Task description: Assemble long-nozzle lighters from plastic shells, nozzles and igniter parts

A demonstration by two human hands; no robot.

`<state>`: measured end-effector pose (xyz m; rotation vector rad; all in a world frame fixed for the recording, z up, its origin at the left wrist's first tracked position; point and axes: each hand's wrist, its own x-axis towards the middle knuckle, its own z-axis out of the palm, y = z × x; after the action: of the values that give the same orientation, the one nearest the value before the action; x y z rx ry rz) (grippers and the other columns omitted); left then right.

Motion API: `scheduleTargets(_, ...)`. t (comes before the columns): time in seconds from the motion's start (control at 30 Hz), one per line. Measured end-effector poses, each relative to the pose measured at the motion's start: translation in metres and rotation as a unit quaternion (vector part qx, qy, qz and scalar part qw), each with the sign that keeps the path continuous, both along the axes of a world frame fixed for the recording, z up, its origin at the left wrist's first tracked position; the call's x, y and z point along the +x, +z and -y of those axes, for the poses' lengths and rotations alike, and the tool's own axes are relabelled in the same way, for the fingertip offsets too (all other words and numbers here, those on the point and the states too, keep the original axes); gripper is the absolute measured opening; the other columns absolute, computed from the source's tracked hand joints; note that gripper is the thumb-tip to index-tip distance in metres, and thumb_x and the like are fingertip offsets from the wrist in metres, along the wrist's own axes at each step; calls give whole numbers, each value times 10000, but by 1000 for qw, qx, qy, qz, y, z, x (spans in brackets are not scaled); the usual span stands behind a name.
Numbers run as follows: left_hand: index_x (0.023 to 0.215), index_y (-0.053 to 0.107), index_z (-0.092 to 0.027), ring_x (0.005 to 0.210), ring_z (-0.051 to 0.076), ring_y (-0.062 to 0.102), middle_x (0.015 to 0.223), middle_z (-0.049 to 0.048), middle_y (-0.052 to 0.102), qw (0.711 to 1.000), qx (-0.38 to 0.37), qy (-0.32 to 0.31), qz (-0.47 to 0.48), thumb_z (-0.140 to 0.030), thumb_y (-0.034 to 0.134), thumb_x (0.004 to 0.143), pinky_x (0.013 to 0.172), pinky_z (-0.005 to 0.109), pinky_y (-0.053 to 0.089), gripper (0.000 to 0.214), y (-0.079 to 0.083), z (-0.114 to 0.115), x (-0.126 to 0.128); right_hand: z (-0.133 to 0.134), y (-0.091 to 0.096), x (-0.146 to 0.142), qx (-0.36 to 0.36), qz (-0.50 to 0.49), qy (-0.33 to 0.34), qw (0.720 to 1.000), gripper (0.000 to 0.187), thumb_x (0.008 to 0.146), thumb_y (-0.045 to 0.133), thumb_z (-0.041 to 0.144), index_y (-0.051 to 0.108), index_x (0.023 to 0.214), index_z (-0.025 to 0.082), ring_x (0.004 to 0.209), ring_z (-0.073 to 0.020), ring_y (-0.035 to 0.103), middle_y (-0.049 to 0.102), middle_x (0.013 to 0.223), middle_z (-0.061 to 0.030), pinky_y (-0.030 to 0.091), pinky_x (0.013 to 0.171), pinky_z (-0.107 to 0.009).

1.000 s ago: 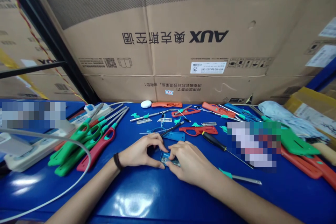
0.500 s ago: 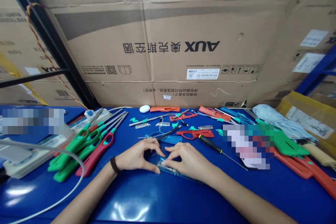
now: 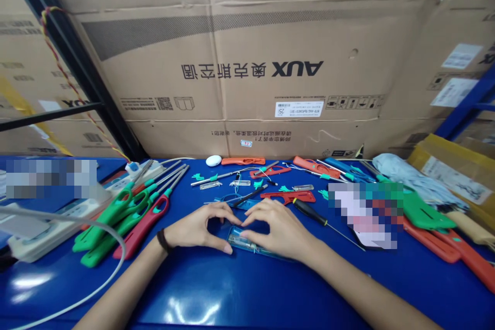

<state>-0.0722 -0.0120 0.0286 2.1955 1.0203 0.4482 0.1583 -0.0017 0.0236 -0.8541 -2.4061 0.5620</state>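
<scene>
A translucent blue lighter casing half (image 3: pixel 270 253) lies on the table in front of me, with a clear fuel tank (image 3: pixel 238 240) inside its left end. My left hand (image 3: pixel 199 228) curves round that end, thumb at the near corner and fingertips by the far edge. From the other side, my right hand (image 3: pixel 280 229) grips the casing, its thumb over the tank and its fingers behind. The palm partly hides the casing's right part. Just beyond the hands are blue casing parts (image 3: pixel 253 203), a dark thin rod (image 3: pixel 251 195) and a red casing half (image 3: pixel 290 197).
A black-handled screwdriver (image 3: pixel 309 211) lies right of my hands. Assembled green and red lighters (image 3: pixel 143 227) are at left by a power strip (image 3: pixel 42 237) and a looping white cable (image 3: pixel 116 240). More lighters (image 3: pixel 429 211) lie at right. A cardboard box (image 3: pixel 247 36) stands behind.
The fingers of both hands have shifted slightly on the casing. My right thumb has lifted back a little, so more of the tank shows. The casing has moved slightly left.
</scene>
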Motion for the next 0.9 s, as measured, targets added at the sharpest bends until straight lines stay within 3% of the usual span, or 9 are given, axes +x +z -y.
scheduleTargets(0.1, 993, 683, -248, 905, 194, 557, 979, 19, 585, 1000, 21, 10, -4, -377, 799, 635, 845, 322, 412, 398, -1, 1, 3, 8, -6, -9, -15, 17, 1, 1000, 204, 710, 740, 395, 707, 836, 237, 950, -195, 591, 697, 965, -4, 430, 859, -337)
scheduleTargets(0.23, 951, 691, -231, 897, 189, 569, 959, 20, 580, 999, 31, 10, 5, -324, 779, 667, 839, 323, 418, 312, -3, 2, 6, 11, -9, -17, -34, 29, -9, 999, 138, 709, 747, 302, 709, 791, 199, 875, -188, 607, 714, 857, -6, 447, 795, -306)
scheduleTargets(0.73, 938, 709, -231, 862, 180, 588, 934, 22, 600, 999, 43, 3, 26, -323, 792, 649, 801, 302, 444, 315, -5, 1, 7, 13, -3, -18, -62, 18, -8, 998, 51, 691, 739, 213, 718, 734, 194, 878, -202, 620, 724, 834, -13, 455, 789, -315)
scheduleTargets(0.9, 975, 715, -260, 859, 179, 589, 921, 18, 611, 999, 42, -4, 22, -369, 793, 648, 796, 295, 443, 354, -8, 0, 6, 13, -9, -19, -104, -9, -39, 994, 88, 675, 762, 286, 735, 722, 217, 960, -199, 619, 708, 1007, -41, 468, 817, -296)
